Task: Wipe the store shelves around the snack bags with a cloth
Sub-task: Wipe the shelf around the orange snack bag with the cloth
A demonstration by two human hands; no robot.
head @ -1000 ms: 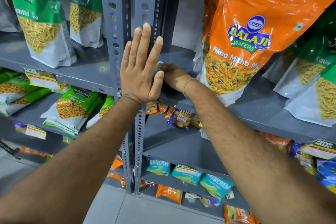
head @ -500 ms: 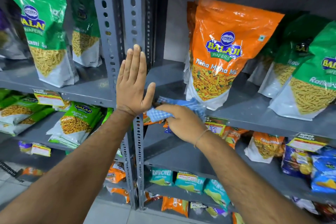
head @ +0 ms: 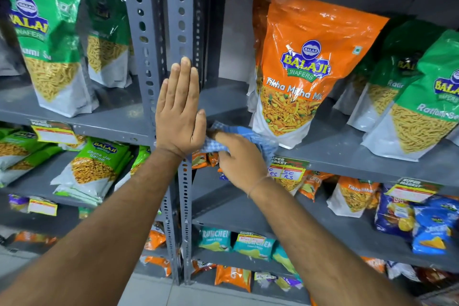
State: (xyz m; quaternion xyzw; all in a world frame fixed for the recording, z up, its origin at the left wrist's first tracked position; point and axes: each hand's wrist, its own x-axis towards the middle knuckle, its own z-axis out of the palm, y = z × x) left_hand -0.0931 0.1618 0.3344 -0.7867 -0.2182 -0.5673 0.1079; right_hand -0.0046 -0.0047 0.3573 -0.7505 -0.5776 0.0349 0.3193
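Observation:
A blue checked cloth lies bunched at the front edge of the grey shelf, with my right hand closed over it. Just right of the cloth stands a tall orange snack bag, upright on that shelf. My left hand is flat, fingers straight and together, pressed against the perforated grey upright between the two shelf bays. It holds nothing. Green snack bags stand further right on the same shelf.
Green bags stand on the left bay's shelf. Lower shelves hold small orange, green, teal and blue packets. Price labels hang on the shelf edges. Grey floor tiles show below.
My right hand has drawn the cloth from deep beside the orange bag forward to the shelf's front edge. My left hand stays on the upright. The view has pulled back and tilted.

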